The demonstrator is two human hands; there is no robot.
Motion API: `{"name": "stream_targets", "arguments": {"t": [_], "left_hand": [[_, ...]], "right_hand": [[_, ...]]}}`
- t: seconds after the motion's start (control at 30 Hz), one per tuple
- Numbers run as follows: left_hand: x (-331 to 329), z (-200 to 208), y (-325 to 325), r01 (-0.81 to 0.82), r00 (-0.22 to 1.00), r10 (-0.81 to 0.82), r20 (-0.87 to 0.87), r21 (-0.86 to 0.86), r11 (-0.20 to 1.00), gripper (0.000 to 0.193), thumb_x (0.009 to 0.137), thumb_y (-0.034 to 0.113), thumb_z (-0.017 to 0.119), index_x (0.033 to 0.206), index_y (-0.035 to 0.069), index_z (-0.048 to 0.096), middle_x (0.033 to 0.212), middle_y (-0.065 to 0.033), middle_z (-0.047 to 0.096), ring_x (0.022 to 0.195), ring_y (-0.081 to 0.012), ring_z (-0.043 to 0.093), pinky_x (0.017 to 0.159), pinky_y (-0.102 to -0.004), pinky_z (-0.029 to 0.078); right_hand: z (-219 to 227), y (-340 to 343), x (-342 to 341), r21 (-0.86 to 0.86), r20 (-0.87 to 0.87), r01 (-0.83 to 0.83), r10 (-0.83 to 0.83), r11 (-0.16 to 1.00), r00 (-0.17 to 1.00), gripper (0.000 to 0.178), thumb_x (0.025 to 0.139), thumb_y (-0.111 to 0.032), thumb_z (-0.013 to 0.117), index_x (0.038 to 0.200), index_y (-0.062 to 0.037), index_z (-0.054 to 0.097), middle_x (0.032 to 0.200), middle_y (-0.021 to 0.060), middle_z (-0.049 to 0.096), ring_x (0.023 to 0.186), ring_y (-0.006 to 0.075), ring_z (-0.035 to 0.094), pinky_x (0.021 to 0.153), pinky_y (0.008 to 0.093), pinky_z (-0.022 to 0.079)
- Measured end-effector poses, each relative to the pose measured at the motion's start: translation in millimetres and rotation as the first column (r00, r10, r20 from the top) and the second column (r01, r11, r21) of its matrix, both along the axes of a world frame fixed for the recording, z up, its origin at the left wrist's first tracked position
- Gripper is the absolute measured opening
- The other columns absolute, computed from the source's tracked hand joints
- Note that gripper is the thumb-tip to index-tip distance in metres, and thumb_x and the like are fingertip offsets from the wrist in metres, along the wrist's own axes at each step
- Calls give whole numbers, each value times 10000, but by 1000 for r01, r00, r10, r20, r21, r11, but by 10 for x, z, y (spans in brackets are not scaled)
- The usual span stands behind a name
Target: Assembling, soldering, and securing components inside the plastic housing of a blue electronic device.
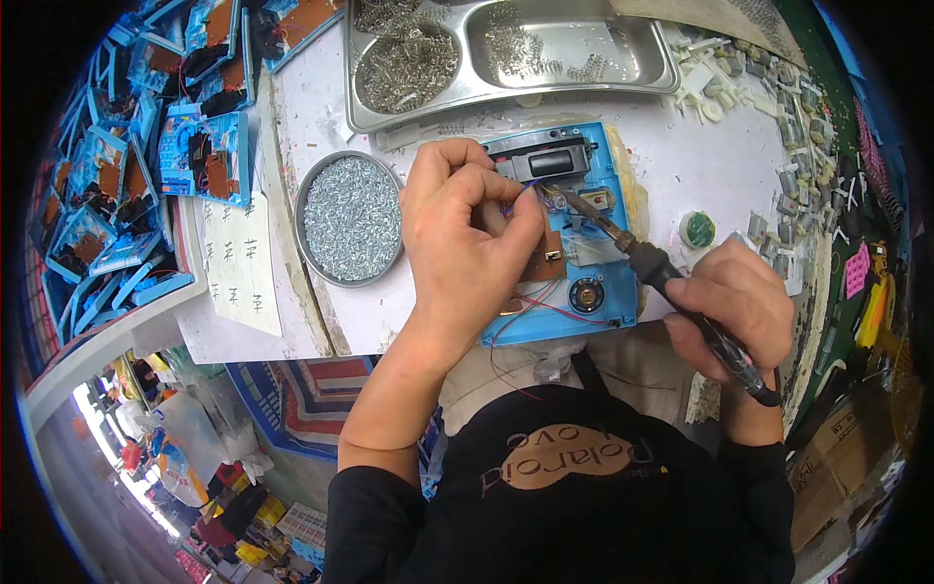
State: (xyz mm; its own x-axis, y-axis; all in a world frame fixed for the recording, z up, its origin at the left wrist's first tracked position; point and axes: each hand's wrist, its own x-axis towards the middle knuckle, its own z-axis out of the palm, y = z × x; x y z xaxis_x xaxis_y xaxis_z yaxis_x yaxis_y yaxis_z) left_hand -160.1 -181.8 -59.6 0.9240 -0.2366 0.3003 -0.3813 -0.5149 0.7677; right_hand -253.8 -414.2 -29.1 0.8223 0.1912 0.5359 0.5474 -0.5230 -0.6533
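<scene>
A blue plastic case [608, 253] lies in front of me on the white table, its inside facing up. It holds a black motor-like part [559, 161], a brown circuit board [547, 268], a small round speaker [587, 295] and thin wires. My left hand [457, 214] is over the case's left side, thumb and fingers closed in a pinch at thin blue wires [538, 183]; the exact grip is partly hidden. In my right hand [735, 311] is a soldering iron [671, 282] with a black handle. Its metal tip reaches in among the wires beside my left fingertips.
Left of my left hand stands a round dish of small screws [352, 219]. A metal tray [574, 88] with springs is at the back. Blue cases [107, 204] pile up on the left. A green solder roll [697, 230] and small motors [786, 165] lie to the right.
</scene>
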Motion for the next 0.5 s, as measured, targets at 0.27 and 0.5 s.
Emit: {"name": "stream_targets", "arguments": {"t": [0.27,0.5], "left_hand": [[2,4,-4,9,999,-9,32,-3,1000,111,687,58,784,730,33,685,934,-97,596,850,-255,588,770,-372,433],[-31,30,69,34,993,-43,108,83,996,96,770,24,792,850,6,741,992,-112,651,870,-196,622,755,-290,489]], "right_hand": [[37,-73,-45,44,-15,22,-21,999,1000,260,761,-63,795,996,-7,700,723,85,640,603,240,590,553,337,464],[-4,-116,-72,84,-10,32,-31,996,999,244,804,-99,788,1004,6,697,737,92,639,615,240,589,560,346,466]]}}
